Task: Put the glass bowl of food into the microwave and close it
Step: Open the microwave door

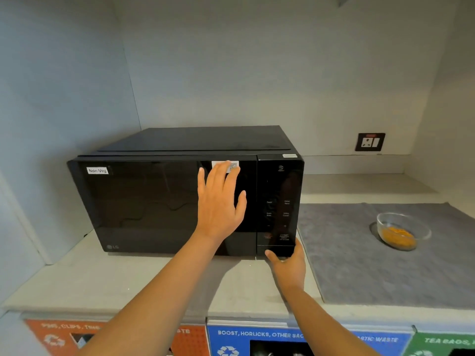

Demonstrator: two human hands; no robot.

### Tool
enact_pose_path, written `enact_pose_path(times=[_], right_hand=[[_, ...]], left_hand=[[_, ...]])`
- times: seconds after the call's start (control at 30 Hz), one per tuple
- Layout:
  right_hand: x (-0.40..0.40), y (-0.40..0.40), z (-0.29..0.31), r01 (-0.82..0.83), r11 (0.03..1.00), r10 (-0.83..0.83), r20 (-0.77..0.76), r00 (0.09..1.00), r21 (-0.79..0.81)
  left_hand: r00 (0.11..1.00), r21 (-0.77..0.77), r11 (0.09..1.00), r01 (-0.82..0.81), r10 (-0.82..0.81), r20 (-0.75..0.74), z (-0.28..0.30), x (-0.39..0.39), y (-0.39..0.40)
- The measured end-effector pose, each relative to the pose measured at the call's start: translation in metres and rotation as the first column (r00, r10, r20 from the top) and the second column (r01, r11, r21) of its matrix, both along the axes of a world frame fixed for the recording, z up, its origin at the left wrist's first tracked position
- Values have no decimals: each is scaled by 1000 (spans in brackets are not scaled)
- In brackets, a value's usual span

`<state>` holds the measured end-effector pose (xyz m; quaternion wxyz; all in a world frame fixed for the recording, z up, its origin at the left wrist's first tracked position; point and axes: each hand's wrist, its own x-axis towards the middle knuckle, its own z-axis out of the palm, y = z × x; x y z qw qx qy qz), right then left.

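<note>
Black microwave (180,199) sits mid-frame with its door shut, left hand (219,206) spread flat on the door, right hand (288,265) at the panel's bottom corner with thumb on the lowest button, and the bowl (402,231) of orange food over at the right on a grey mat (359,265).

The microwave (164,201) reads "Non-Veg" and "LG"; the blue bin label (257,337) reads "BOOST, HORLICKS".
</note>
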<state>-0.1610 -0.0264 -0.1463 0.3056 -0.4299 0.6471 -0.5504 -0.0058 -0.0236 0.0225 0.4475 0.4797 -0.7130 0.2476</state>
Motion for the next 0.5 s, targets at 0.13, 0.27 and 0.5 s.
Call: enact_pose_path(times=[0.13, 0.27, 0.5], right_hand=[[0, -2, 0, 5, 1000, -5, -22, 1000, -3], [2, -3, 0, 7, 1000, -6, -34, 999, 6], [2, -8, -2, 20, 999, -18, -46, 999, 32]], left_hand=[[998, 25, 998, -57, 56, 28, 2, -7, -5], [988, 31, 991, -131, 128, 88, 3, -14, -12], [971, 1, 976, -216, 214, 103, -2, -21, -20]])
